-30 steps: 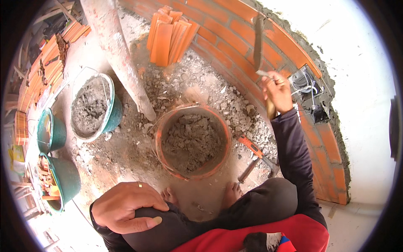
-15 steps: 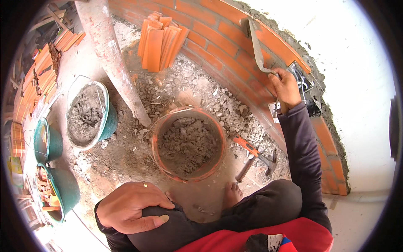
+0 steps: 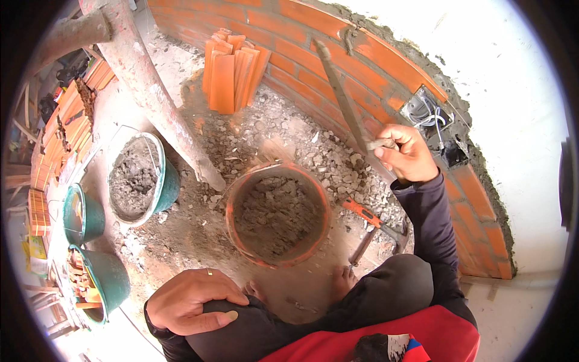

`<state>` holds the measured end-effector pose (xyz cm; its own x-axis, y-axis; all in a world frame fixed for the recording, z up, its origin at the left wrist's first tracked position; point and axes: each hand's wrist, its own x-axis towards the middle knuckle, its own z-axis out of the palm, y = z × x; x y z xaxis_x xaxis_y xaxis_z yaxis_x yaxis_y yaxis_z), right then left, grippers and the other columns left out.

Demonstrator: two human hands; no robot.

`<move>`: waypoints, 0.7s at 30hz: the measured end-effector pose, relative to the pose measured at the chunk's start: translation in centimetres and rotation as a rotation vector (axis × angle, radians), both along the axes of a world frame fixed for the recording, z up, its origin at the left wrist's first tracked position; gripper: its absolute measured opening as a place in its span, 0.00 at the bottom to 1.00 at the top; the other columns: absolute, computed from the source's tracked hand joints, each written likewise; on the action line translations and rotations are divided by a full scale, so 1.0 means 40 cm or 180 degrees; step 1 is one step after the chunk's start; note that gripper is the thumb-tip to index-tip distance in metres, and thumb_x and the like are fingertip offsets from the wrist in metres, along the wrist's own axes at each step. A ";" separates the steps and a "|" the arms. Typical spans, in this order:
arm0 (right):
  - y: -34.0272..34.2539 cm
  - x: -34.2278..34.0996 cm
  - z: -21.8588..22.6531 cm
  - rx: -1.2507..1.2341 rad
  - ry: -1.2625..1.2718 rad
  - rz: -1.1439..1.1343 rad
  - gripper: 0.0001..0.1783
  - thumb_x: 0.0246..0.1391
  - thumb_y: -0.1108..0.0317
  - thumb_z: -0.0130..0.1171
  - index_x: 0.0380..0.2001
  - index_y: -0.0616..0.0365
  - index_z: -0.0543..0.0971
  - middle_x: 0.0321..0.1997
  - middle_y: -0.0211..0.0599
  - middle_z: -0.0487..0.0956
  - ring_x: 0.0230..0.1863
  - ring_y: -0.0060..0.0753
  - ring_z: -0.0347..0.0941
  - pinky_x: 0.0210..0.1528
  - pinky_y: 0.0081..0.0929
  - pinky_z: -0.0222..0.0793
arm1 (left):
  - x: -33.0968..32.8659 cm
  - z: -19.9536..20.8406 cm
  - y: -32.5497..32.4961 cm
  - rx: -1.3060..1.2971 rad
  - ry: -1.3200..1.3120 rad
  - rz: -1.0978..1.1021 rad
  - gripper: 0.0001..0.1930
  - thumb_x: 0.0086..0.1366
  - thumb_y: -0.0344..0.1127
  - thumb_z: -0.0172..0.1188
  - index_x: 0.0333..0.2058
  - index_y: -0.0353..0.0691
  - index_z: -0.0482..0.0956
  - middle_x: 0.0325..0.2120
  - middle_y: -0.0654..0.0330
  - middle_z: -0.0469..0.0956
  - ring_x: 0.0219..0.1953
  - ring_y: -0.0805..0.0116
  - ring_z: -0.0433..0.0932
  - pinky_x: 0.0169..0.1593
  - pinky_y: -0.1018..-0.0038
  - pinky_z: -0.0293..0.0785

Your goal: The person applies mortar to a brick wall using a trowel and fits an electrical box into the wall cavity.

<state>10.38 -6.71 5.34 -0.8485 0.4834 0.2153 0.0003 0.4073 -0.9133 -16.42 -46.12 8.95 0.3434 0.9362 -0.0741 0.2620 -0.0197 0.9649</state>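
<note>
1. While crouched over the rubble, right hand [image 3: 405, 154] clenched round the handle of a mason's trowel [image 3: 341, 90], held up against the red brick wall [image 3: 386, 57].
2. Left hand [image 3: 192, 300] resting flat and relaxed on the left knee [image 3: 235, 329], gripping nothing; thin ring on one finger.
3. Trowel blade lying along the brick face, long axis running from the fist at lower right up to the tip at upper left, tip near the mortared top course.
4. Likely handling: stiff steel blade, light enough for one hand, crusted with dried mortar and so rough rather than slippery; best taken by the handle, as now, never by the thin blade edge.
5. Just right of the fist, open electrical box [image 3: 425, 111] with loose wires, set into grey mortar.
6. Below, orange bucket [image 3: 278, 211] filled with grey rubble, standing between the knees and the wall.
7. Claw hammer [image 3: 369, 220] with orange handle lying on the ground beside that bucket, near the right foot.
8. Further left, teal bucket [image 3: 142, 178] of rubble beside a leaning rusty prop [image 3: 157, 102]; stack of orange tiles [image 3: 232, 69] propped against the wall base.
</note>
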 end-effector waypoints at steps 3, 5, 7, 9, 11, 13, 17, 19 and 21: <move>0.102 -0.036 -0.066 -0.1175 0.0247 -0.0421 0.07 0.65 0.68 0.60 0.34 0.60 0.80 0.18 0.22 0.74 0.15 0.13 0.65 0.16 0.16 0.59 | 0.007 0.007 0.006 0.0015 0.0019 0.0001 0.17 0.64 0.37 0.65 0.47 0.32 0.81 0.42 0.47 0.83 0.47 0.46 0.81 0.50 0.60 0.77; 0.163 -0.033 -0.088 -0.0740 0.0045 -0.1047 0.07 0.66 0.69 0.58 0.34 0.61 0.78 0.18 0.24 0.73 0.14 0.13 0.64 0.15 0.16 0.59 | 0.007 0.008 0.014 0.0031 0.0030 -0.0067 0.17 0.64 0.37 0.65 0.47 0.32 0.81 0.42 0.47 0.83 0.47 0.46 0.81 0.50 0.60 0.77; 0.156 -0.046 -0.078 -0.0756 0.0048 -0.0790 0.07 0.66 0.69 0.57 0.33 0.60 0.77 0.19 0.24 0.73 0.14 0.13 0.64 0.15 0.16 0.58 | 0.005 0.011 0.008 -0.0066 0.0006 0.0013 0.17 0.64 0.36 0.65 0.47 0.32 0.81 0.42 0.47 0.83 0.47 0.46 0.81 0.50 0.60 0.76; 0.131 -0.060 -0.080 -0.0764 0.0068 -0.0470 0.07 0.65 0.70 0.57 0.33 0.59 0.77 0.19 0.24 0.72 0.15 0.13 0.63 0.16 0.17 0.57 | 0.005 0.011 0.008 -0.0098 -0.0027 0.0035 0.17 0.64 0.36 0.65 0.47 0.32 0.81 0.42 0.47 0.83 0.47 0.46 0.81 0.51 0.60 0.76; 0.115 -0.056 -0.120 -0.0611 0.0141 -0.0691 0.06 0.64 0.70 0.57 0.33 0.59 0.76 0.19 0.23 0.71 0.15 0.13 0.62 0.16 0.18 0.57 | 0.007 0.002 0.015 -0.0061 -0.0065 0.0017 0.17 0.64 0.36 0.65 0.47 0.32 0.81 0.43 0.47 0.83 0.47 0.46 0.81 0.51 0.60 0.76; 0.095 -0.042 -0.136 -0.0474 0.0145 -0.0998 0.07 0.64 0.69 0.57 0.32 0.59 0.76 0.17 0.22 0.70 0.15 0.13 0.62 0.16 0.19 0.56 | 0.007 -0.003 0.022 -0.0054 -0.0038 -0.0034 0.17 0.64 0.36 0.65 0.47 0.32 0.81 0.43 0.47 0.82 0.47 0.46 0.81 0.51 0.60 0.76; 0.131 -0.014 -0.125 -0.0029 -0.0429 -0.1421 0.09 0.65 0.67 0.57 0.31 0.60 0.77 0.12 0.21 0.68 0.13 0.13 0.62 0.16 0.20 0.55 | 0.001 0.000 0.022 -0.0165 0.0028 -0.0094 0.17 0.64 0.35 0.64 0.47 0.32 0.81 0.44 0.47 0.82 0.48 0.47 0.81 0.52 0.60 0.76; 0.151 -0.027 -0.095 0.0024 -0.0507 -0.1382 0.09 0.65 0.67 0.58 0.32 0.60 0.77 0.13 0.21 0.69 0.13 0.13 0.62 0.16 0.20 0.56 | 0.000 -0.006 0.025 -0.0121 -0.0026 -0.0100 0.17 0.64 0.36 0.64 0.48 0.32 0.81 0.44 0.47 0.82 0.49 0.47 0.81 0.52 0.61 0.76; 0.172 -0.046 -0.088 0.0029 -0.0426 -0.1390 0.10 0.66 0.66 0.57 0.32 0.60 0.77 0.13 0.22 0.69 0.12 0.14 0.63 0.16 0.21 0.56 | 0.000 -0.007 0.025 -0.0111 -0.0008 -0.0106 0.17 0.64 0.36 0.64 0.48 0.32 0.81 0.44 0.47 0.82 0.49 0.47 0.81 0.52 0.61 0.76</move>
<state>8.55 0.16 1.81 -0.5864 0.8006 0.1235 0.2915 0.3508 -0.8899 -16.40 -45.13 8.68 0.3745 0.9212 -0.1056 0.2594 0.0053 0.9657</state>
